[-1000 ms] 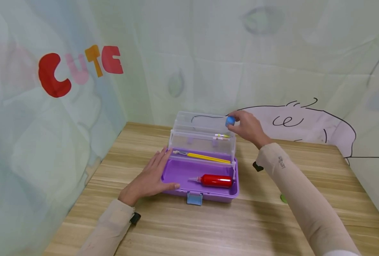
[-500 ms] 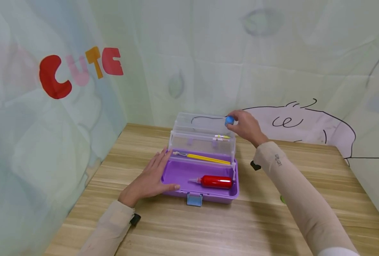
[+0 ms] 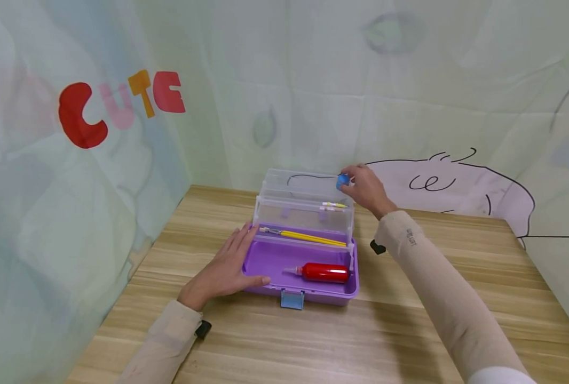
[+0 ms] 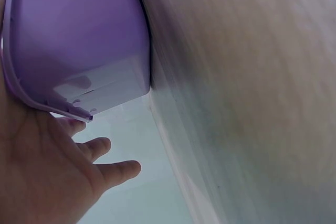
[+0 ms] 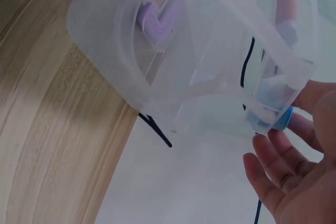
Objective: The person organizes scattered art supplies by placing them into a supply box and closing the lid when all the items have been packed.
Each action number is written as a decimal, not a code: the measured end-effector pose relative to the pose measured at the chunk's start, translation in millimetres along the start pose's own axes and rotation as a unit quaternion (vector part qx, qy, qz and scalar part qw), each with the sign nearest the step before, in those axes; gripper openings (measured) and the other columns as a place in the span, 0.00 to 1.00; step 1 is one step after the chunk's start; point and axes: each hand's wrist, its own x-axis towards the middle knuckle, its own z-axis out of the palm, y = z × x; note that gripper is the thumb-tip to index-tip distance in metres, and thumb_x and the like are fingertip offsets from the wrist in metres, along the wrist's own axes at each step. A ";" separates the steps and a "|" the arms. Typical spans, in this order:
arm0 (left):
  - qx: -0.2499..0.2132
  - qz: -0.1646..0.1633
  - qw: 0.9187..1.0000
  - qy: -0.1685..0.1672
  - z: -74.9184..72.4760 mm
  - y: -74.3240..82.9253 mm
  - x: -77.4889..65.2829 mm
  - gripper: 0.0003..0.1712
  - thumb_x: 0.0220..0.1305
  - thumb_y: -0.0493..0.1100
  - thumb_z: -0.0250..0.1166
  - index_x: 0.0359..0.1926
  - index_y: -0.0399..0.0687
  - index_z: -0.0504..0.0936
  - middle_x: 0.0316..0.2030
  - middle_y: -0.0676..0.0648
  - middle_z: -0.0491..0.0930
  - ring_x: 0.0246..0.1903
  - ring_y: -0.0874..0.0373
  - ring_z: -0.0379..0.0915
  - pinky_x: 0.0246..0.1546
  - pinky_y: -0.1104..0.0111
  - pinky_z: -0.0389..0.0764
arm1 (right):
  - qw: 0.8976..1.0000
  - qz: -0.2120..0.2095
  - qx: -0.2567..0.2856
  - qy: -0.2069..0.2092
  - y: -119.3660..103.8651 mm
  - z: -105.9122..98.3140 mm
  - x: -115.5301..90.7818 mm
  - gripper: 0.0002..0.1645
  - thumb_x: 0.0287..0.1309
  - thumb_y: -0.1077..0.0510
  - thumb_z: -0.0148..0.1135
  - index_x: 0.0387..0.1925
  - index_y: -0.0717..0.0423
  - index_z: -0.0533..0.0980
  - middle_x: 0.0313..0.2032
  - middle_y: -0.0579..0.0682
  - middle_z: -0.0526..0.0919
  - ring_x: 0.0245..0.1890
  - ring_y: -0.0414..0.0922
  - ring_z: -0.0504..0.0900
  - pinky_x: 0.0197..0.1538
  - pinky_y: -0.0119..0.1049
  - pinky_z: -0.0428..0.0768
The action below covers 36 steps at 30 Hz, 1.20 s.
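A purple storage box [image 3: 265, 258] stands on the table with its see-through upper trays [image 3: 308, 188] raised at the back. My left hand [image 3: 227, 264] rests on the box's left side, fingers spread, thumb on the front rim. In the left wrist view, that hand's palm [image 4: 44, 166] lies against the purple wall. At the top tray's right end my right hand [image 3: 367, 189] pinches a small blue round piece [image 3: 342, 182]. The right wrist view shows this blue piece [image 5: 283, 118] right at the clear tray's corner, partly behind its wall; its exact kind I cannot tell.
A red squeeze bottle [image 3: 325, 272] lies in the purple bottom. Yellow-handled paintbrushes [image 3: 313, 238] lie in the lower tray, and slim pen-like sticks [image 3: 333, 205] higher up. A blue latch [image 3: 292, 300] hangs at the front. Printed cloth walls [image 3: 308, 122] close off the back and left.
My right hand has shifted slightly left with the blue piece, further over the top tray. A green thing on the table is now hidden by the right forearm. My left hand stays put.
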 end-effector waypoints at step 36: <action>0.002 0.004 1.000 0.000 -0.3 -0.1 -0.1 0.72 0.52 0.76 0.68 0.82 0.60 0.33 0.82 0.42 0.35 0.79 0.35 0.36 0.75 0.39 0.47 | 0.998 0.027 0.046 0.018 5.9 -11.6 -24.3 0.31 0.64 0.49 0.68 0.64 0.58 0.75 0.57 0.58 0.75 0.56 0.56 0.77 0.57 0.55 0.80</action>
